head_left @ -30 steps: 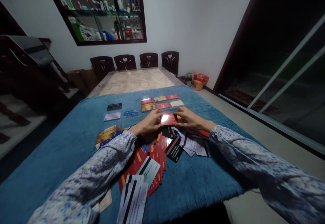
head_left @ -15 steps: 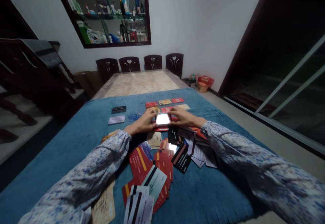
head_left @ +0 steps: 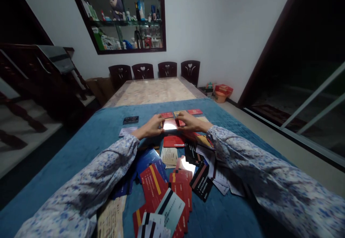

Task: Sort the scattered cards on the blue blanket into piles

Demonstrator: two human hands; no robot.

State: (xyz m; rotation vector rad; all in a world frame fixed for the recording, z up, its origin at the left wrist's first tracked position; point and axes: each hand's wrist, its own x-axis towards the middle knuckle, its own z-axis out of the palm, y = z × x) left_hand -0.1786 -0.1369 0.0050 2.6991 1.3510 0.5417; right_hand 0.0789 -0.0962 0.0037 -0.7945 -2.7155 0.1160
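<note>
Grip: card (head_left: 170, 126) between left hand (head_left: 151, 127), right hand (head_left: 190, 122)

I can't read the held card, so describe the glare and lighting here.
Head view: dim room, dark at the edges; white glare blows out the card held between left hand and right hand; a smaller glint shows in the pile.

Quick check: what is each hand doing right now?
Left hand: closed, pinching the left end of the card.
Right hand: closed, pinching the right end of the same card.
</note>
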